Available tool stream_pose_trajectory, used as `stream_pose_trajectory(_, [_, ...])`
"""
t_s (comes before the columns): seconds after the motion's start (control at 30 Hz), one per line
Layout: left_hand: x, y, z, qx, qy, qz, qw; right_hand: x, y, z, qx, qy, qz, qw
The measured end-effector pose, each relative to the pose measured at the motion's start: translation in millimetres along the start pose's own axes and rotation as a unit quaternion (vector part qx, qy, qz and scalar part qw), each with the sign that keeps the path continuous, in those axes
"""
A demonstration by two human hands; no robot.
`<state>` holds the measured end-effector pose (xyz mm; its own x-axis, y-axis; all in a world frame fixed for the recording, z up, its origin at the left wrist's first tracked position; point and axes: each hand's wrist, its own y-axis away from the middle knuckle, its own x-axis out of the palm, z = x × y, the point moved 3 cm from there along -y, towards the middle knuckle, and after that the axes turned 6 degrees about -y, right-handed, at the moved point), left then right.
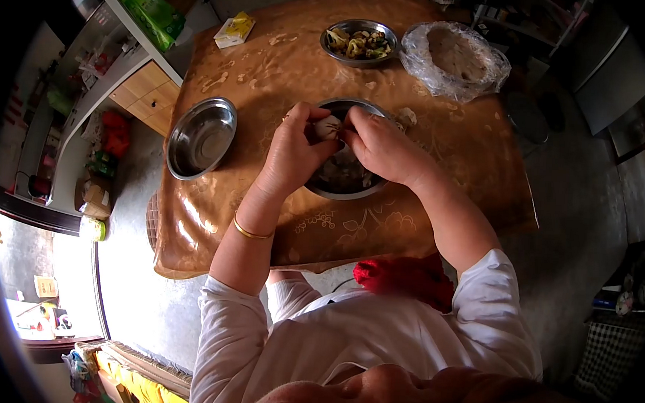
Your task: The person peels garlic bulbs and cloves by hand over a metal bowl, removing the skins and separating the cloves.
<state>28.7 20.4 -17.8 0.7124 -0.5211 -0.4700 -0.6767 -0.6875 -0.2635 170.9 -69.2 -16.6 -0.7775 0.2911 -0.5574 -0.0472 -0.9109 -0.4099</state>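
Observation:
Over a metal bowl (345, 196), my two hands meet around a whitish, rounded garlic bulb (328, 127). My left hand (296, 143) is closed on it from the left, with the thumb along its lower side. From the right, the bent fingers of my right hand (378, 144) pinch at the bulb's edge; the fingertips are partly hidden. Pale, thin scraps that look like peel (345, 165) lie inside the bowl below. Just beyond my right hand, another pale garlic-like piece (405, 118) rests on the brown tablecloth (286, 68).
An empty-looking metal bowl (203, 138) sits to the left. At the back stand a bowl of cooked vegetables (358, 44), a plastic-wrapped round dish (455, 60) and a small yellow-white box (235, 30). Red cloth (406, 280) hangs below the table's front edge.

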Motion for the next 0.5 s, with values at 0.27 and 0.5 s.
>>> stream_pose_trajectory(0.27, [1.2, 1.4, 0.1, 0.039, -0.097, -0.02, 0.994, 0.7, 1.0, 0.4, 0.028, 0.001, -0.003, 1.0])
stream_pose_trajectory(0.5, [1.7, 6.8, -22.7, 0.105, -0.189, -0.054, 0.975, 4.3, 1.0, 4.9, 0.044, 0.031, 0.014, 0.998])
